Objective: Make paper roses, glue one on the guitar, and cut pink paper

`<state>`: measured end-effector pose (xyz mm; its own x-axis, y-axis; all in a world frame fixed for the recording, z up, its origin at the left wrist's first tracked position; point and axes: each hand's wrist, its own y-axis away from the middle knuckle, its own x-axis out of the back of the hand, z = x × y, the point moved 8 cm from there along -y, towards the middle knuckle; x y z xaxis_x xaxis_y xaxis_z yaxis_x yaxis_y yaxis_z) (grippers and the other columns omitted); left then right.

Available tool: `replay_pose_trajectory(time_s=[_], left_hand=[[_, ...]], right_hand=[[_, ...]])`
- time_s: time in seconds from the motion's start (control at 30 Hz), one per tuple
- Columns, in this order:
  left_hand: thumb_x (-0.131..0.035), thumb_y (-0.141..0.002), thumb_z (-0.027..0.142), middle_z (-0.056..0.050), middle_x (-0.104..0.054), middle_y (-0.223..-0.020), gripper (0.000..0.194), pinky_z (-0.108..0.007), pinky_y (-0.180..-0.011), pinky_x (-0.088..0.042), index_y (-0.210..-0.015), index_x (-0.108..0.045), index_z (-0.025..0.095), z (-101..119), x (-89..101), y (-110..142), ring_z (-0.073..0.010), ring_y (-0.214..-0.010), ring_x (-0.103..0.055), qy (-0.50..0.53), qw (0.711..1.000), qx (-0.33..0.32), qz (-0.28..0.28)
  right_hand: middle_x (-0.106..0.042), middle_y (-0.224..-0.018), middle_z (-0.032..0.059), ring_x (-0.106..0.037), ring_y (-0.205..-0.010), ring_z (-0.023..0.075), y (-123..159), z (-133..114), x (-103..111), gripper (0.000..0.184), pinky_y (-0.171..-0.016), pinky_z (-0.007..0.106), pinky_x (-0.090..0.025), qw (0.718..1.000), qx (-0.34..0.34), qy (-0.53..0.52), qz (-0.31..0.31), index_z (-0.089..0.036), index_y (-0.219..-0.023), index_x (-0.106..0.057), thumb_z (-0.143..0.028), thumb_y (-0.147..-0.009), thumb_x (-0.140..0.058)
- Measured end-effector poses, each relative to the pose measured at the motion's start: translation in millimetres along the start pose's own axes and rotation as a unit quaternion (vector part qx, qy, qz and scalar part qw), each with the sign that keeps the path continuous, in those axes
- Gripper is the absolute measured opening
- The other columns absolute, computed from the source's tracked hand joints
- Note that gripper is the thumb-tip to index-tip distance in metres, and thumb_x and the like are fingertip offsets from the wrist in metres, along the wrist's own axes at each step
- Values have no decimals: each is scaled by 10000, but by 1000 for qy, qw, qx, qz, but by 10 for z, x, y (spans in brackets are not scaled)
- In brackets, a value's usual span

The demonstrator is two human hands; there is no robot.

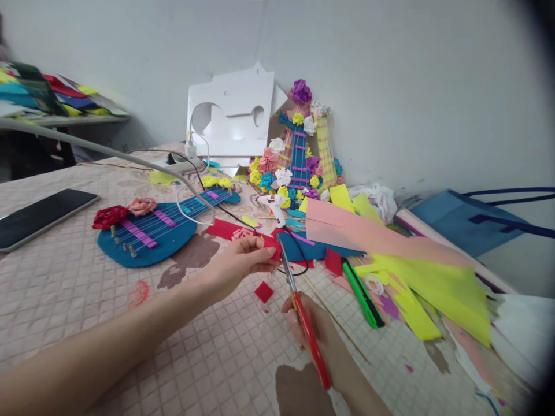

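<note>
Between the thumb and fingers of my left hand [247,255] is a small piece of red crepe paper [272,247]. My right hand [318,329] is wrapped round red-handled scissors [310,341], whose blades point up and away, right at the edge of that red paper. Whether the blades are parted I cannot make out. A cut red square [263,292] lies on the table just below my left hand. Behind it a red strip [223,229] runs under a small pink paper flower [243,233].
A blue paper guitar [173,231] lies at left near a phone [47,216]. A white glue gun [275,208] stands behind my hands, its cord looping close by. A green utility knife [362,294] and yellow paper [451,289] lie at right. Decorated guitars [299,153] lean on the wall.
</note>
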<state>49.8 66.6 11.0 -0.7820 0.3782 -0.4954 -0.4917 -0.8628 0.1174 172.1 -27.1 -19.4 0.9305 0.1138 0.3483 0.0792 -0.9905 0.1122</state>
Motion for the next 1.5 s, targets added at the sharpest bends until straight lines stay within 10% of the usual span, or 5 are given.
replay_pose_trajectory(time_s=[1.5], left_hand=[[-722, -732, 282, -15, -679, -731, 209, -261, -727, -523, -702, -578, 134, 67, 9, -21, -106, -679, -635, -8, 1000, -9, -12]], right_hand=[[-504, -645, -11, -475, -590, 141, 32, -102, 54, 270, -543, 242, -385, 998, -21, 50, 22, -206, -734, -468, -454, -780, -565]])
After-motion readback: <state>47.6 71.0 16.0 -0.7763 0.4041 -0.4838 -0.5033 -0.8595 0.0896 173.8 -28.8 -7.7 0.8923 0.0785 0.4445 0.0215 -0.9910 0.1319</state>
